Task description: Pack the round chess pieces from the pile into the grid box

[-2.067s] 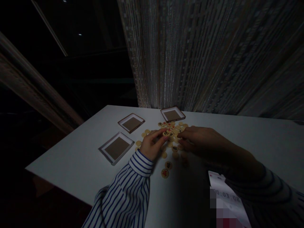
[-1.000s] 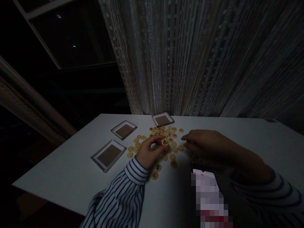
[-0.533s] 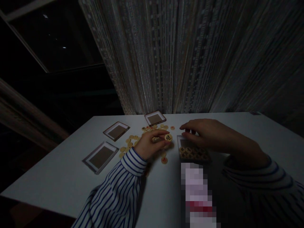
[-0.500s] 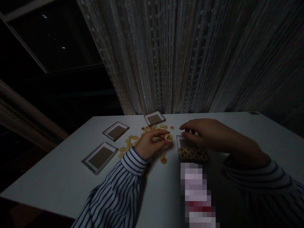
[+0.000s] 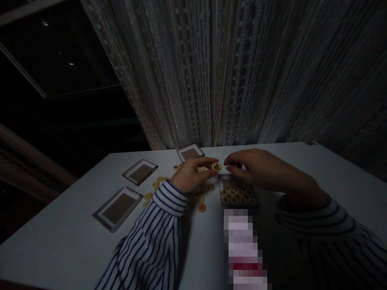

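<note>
Between thumb and fingers, my left hand pinches a round Chinese chess piece with a black character. My right hand hovers just right of that piece, thumb and fingers slightly apart with nothing visible between them. Below it lies a shallow clear box with rows of black-marked chess pieces; my right hand hides part of its far side. Loose chess pieces lie on the table around and beneath my left hand, one red-marked piece nearest to me.
Three frame-like trays stand on the white table: a left one, one behind it, and one at the back. A bead-like string curtain hangs behind the table. A blurred-out item is at the front.
My left hand has brought the held chess piece closer to my right hand, which has moved slightly left. The whole view has shifted a little.
</note>
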Available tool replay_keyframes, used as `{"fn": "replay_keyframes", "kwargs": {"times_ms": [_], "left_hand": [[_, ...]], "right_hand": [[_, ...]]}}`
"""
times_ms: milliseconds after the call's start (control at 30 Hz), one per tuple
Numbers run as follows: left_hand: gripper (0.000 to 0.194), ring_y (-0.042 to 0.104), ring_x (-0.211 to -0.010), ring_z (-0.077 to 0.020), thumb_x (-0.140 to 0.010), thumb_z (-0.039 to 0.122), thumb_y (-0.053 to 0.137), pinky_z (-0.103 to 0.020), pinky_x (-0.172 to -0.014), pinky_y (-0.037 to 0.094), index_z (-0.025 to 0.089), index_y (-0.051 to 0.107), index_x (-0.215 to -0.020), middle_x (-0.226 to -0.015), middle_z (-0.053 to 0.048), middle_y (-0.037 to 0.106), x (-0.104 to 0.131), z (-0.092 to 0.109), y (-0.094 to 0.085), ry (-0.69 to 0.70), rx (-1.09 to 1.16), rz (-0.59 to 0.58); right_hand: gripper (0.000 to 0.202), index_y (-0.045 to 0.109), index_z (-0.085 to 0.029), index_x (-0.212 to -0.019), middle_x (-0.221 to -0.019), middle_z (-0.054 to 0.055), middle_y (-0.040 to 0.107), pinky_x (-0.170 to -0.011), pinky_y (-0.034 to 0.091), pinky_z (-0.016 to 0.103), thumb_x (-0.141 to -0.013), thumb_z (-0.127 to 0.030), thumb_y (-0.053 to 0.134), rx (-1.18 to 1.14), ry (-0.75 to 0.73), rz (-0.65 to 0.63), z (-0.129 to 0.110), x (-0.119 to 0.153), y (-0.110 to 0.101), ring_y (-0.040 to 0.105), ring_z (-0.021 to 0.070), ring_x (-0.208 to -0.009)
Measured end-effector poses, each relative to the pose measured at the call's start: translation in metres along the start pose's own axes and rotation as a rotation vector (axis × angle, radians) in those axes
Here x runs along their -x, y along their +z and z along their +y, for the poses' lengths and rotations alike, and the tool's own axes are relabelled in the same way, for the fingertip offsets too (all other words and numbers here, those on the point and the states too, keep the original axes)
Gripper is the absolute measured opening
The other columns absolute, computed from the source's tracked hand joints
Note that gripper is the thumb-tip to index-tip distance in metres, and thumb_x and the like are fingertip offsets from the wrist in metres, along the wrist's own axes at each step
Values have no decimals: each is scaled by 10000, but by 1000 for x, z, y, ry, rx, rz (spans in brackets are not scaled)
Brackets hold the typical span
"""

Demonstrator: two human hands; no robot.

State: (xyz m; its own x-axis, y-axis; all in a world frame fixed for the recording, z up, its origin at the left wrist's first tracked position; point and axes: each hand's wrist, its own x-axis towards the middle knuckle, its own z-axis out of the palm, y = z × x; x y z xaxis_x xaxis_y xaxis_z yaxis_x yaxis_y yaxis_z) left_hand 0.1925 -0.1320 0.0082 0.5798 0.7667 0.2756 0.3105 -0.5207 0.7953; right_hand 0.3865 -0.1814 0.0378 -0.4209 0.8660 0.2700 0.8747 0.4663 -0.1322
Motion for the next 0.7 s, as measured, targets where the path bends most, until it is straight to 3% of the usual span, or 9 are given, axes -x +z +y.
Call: {"fn": "replay_keyframes", "kwargs": {"times_ms": [300,533,700], "left_hand": [[310,612,-801,-146,-713,163,649,-291,-781,463,84,638,-1013,-871,-73,688,-24,3,11,-31,200,-44],[304,617,-714,-107,-667,138,685,-246,-696,454,122,594,-957,-757,-14,686,-28,-10,16,-132,500,-100],[317,617,-715,-109,-596,193,755,-248,-704,450,126,586,-856,-725,-2,679,-29,-15,17,-170,575,-93]], "right_hand": [[288,630,-233,-1070,-869,15,682,-636,397,265,-836,-284,471,-68,38,64,7,0,-3,596,154,-753],[281,639,-225,-1047,-888,20,687,-657,405,268,-855,-320,457,-69,37,31,14,-3,2,605,160,-774],[275,639,-228,-1029,-877,13,685,-652,408,271,-855,-350,465,-81,47,21,15,-5,5,603,159,-767]]}}
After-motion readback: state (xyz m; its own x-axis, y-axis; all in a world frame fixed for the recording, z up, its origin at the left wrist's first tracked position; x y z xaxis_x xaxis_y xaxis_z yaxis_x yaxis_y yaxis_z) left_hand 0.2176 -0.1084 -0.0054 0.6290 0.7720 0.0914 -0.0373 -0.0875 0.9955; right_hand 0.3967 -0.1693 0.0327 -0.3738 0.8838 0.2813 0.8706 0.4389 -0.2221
